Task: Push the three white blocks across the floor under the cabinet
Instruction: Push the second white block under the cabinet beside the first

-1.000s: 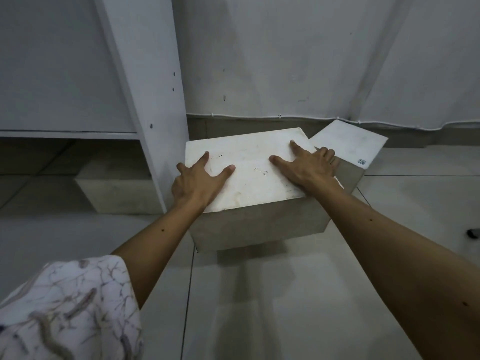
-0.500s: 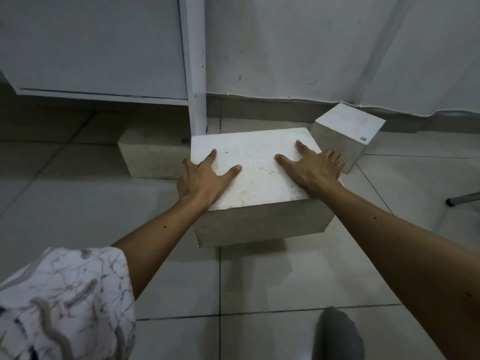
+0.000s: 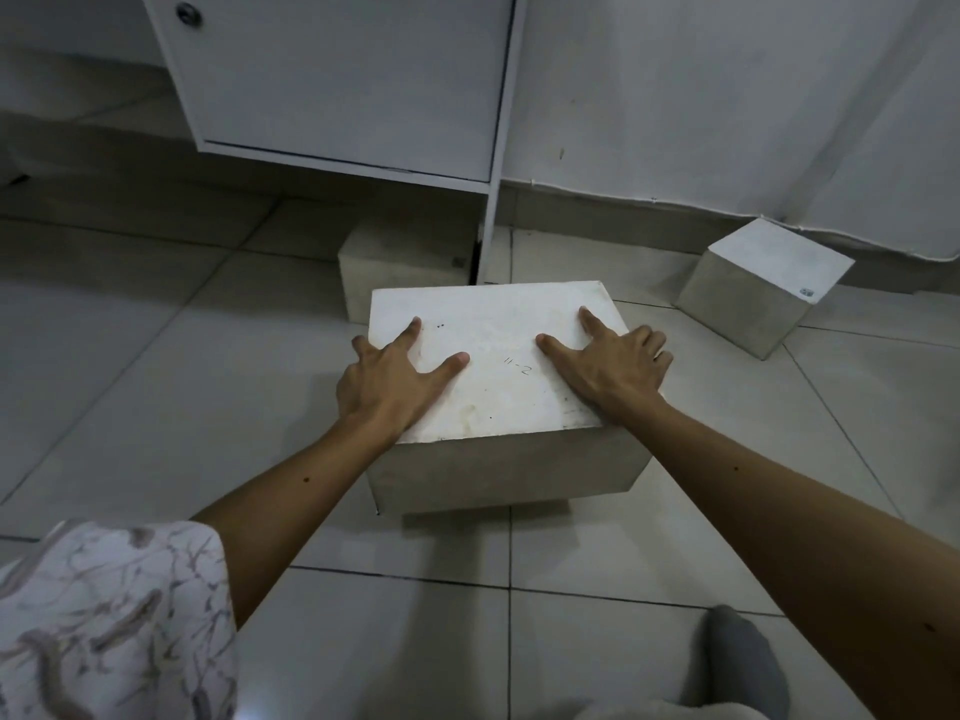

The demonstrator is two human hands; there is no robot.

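Mid-push: left hand (image 3: 387, 379) and right hand (image 3: 613, 368), fingers spread flat on large white rectangular block (image 3: 493, 366) at frame centre, short of white cabinet (image 3: 343, 80); next, steer left past its upright.

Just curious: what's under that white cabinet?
A white block sits on the tiled floor under the cabinet, beside its leg. The nearer big block hides its lower right part.

Tiled floor (image 3: 156, 387) bears three white blocks (image 3: 498, 366), one under the cabinet (image 3: 343, 75)
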